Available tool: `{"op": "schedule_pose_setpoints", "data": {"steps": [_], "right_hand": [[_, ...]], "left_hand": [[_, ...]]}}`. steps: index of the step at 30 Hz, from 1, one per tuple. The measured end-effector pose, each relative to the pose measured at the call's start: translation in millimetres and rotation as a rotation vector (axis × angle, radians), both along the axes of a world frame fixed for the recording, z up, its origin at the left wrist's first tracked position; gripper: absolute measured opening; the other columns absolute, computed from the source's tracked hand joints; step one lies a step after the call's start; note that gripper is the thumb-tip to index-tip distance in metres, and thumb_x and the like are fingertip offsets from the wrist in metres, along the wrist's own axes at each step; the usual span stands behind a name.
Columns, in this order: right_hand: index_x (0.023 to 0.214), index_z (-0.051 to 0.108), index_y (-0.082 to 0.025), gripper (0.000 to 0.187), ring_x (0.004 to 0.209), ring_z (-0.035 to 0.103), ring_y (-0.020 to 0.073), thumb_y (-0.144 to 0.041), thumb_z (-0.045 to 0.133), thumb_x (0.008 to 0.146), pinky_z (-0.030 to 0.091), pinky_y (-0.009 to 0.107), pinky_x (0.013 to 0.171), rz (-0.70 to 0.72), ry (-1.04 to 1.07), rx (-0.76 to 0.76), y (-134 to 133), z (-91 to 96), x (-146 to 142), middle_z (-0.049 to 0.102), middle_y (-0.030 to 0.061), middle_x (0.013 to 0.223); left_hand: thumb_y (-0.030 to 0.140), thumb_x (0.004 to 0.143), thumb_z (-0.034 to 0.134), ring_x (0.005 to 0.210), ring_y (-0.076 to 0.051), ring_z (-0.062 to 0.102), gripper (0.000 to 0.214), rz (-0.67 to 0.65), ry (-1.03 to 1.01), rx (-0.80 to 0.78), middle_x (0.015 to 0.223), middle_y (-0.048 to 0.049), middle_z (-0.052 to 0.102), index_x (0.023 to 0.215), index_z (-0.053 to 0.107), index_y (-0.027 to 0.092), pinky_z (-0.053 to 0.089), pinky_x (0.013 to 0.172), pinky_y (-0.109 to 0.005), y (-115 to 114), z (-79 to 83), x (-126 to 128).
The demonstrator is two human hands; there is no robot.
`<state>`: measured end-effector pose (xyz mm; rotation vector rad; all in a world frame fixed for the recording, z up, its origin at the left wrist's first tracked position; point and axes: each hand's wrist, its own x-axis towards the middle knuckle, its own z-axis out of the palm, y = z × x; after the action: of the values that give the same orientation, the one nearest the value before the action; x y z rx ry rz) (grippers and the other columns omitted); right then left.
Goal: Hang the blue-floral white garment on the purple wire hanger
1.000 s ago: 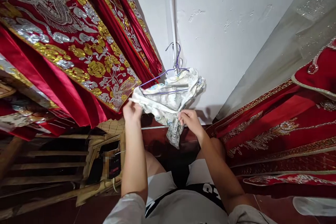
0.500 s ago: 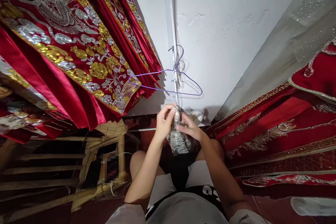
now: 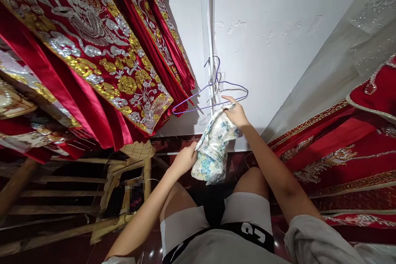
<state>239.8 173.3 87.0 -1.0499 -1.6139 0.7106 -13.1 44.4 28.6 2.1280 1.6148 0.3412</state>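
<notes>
A white piece of fabric with a blue, green and pale yellow flower print (image 3: 213, 148) hangs stretched between my two hands in front of my knees. My left hand (image 3: 186, 157) grips its edge at the lower left, fingers closed. Higher up on the right, my right hand (image 3: 235, 112) pinches the top edge, with the index finger reaching out to the left. Just above and behind that hand, a purple wire hanger (image 3: 212, 85) hangs from a white vertical strip (image 3: 208, 20). Whether the right hand touches the hanger I cannot tell.
Red garments with gold and silver embroidery (image 3: 123, 62) hang on the left. More red beaded garments (image 3: 328, 144) hang at the right. A bamboo chair (image 3: 102, 194) with a blurred device (image 3: 135, 196) on it stands at lower left. Behind the hanger is a white wall (image 3: 260, 20).
My hands have moved apart, the left down and the right up, spreading the bunched fabric between them. The hanger has tilted and swung to the right.
</notes>
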Motion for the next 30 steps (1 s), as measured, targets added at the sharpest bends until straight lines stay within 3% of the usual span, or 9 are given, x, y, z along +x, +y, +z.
{"op": "schedule_pose_setpoints", "data": {"steps": [4, 9, 12, 17, 20, 23, 25, 27, 30], "right_hand": [[0.106, 0.075, -0.014, 0.033, 0.101, 0.066, 0.0233, -0.025, 0.057, 0.08, 0.049, 0.034, 0.091, 0.063, -0.059, -0.163, 28, -23.2, -8, 0.075, 0.0111, 0.112], [0.083, 0.073, -0.017, 0.017, 0.075, 0.061, 0.0193, -0.021, 0.061, 0.071, 0.042, 0.027, 0.067, 0.03, -0.23, -0.171, 7, -40.1, 11, 0.072, 0.0034, 0.078], [0.085, 0.073, -0.02, 0.021, 0.068, 0.058, 0.0186, -0.02, 0.056, 0.073, 0.039, 0.026, 0.061, -0.018, -0.303, -0.153, -15, -41.8, 29, 0.07, 0.0016, 0.073], [0.095, 0.076, -0.024, 0.031, 0.068, 0.06, 0.0208, -0.019, 0.054, 0.073, 0.038, 0.027, 0.059, -0.122, -0.423, -0.07, -34, -32.7, 49, 0.072, 0.0021, 0.073], [0.098, 0.075, -0.025, 0.032, 0.07, 0.061, 0.0207, -0.018, 0.054, 0.074, 0.04, 0.027, 0.064, -0.082, -0.46, -0.007, -39, -26.4, 55, 0.074, 0.0025, 0.078], [0.101, 0.075, -0.024, 0.036, 0.072, 0.062, 0.0203, -0.016, 0.052, 0.074, 0.041, 0.027, 0.066, -0.083, -0.452, 0.015, -44, -24.3, 57, 0.075, 0.0031, 0.082], [0.099, 0.075, -0.023, 0.035, 0.073, 0.062, 0.02, -0.016, 0.05, 0.075, 0.041, 0.027, 0.066, -0.052, -0.415, 0.028, -46, -25.4, 56, 0.075, 0.0037, 0.084], [0.094, 0.075, -0.021, 0.032, 0.072, 0.061, 0.0192, -0.017, 0.049, 0.075, 0.041, 0.027, 0.066, -0.023, -0.383, 0.046, -48, -27.6, 54, 0.075, 0.0037, 0.082], [0.089, 0.075, -0.021, 0.031, 0.068, 0.057, 0.0179, -0.015, 0.049, 0.072, 0.04, 0.027, 0.064, -0.019, -0.372, 0.036, -49, -30.5, 49, 0.072, 0.0027, 0.076]], "left_hand": [[0.024, 0.098, 0.036, 0.088, -0.031, 0.071, 0.029, -0.02, 0.126, 0.003, 0.094, -0.0129, 0.075, 0.104, 0.065, 0.022, 0.046, 0.076, -0.034, 10, 21.9, -29], [0.022, 0.086, 0.052, 0.1, -0.032, 0.071, 0.019, -0.08, 0.278, -0.203, 0.101, -0.0123, 0.077, 0.088, 0.071, 0.023, 0.048, 0.089, -0.039, 24, 31.8, -71], [0.022, 0.086, 0.047, 0.104, -0.035, 0.068, 0.023, -0.011, 0.301, -0.018, 0.105, -0.0163, 0.074, 0.09, 0.07, 0.02, 0.048, 0.095, -0.047, 40, 45.4, -82], [0.029, 0.086, 0.045, 0.12, -0.033, 0.059, 0.024, -0.044, 0.082, 0.484, 0.12, -0.017, 0.069, 0.085, 0.067, 0.02, 0.044, 0.11, -0.048, 72, 91.8, -73], [0.03, 0.086, 0.043, 0.109, -0.032, 0.062, 0.025, 0.005, 0.113, 0.515, 0.108, -0.0168, 0.07, 0.077, 0.063, 0.019, 0.048, 0.103, -0.047, 91, 112.9, -68], [0.032, 0.082, 0.051, 0.077, -0.026, 0.064, 0.024, 0.006, 0.248, 0.155, 0.072, -0.0098, 0.067, 0.062, 0.058, 0.02, 0.052, 0.08, -0.037, 106, 116.5, -68], [0.031, 0.079, 0.055, 0.065, -0.022, 0.06, 0.024, -0.029, 0.303, -0.033, 0.063, -0.0066, 0.064, 0.057, 0.055, 0.021, 0.048, 0.069, -0.032, 112, 112.4, -68], [0.028, 0.079, 0.053, 0.065, -0.021, 0.059, 0.02, -0.031, 0.313, 0.007, 0.066, -0.007, 0.065, 0.06, 0.056, 0.021, 0.048, 0.069, -0.031, 114, 109.2, -66], [0.025, 0.082, 0.048, 0.085, -0.026, 0.064, 0.017, -0.045, 0.241, 0.336, 0.087, -0.0132, 0.07, 0.074, 0.061, 0.019, 0.052, 0.086, -0.038, 112, 113.8, -59]]}}
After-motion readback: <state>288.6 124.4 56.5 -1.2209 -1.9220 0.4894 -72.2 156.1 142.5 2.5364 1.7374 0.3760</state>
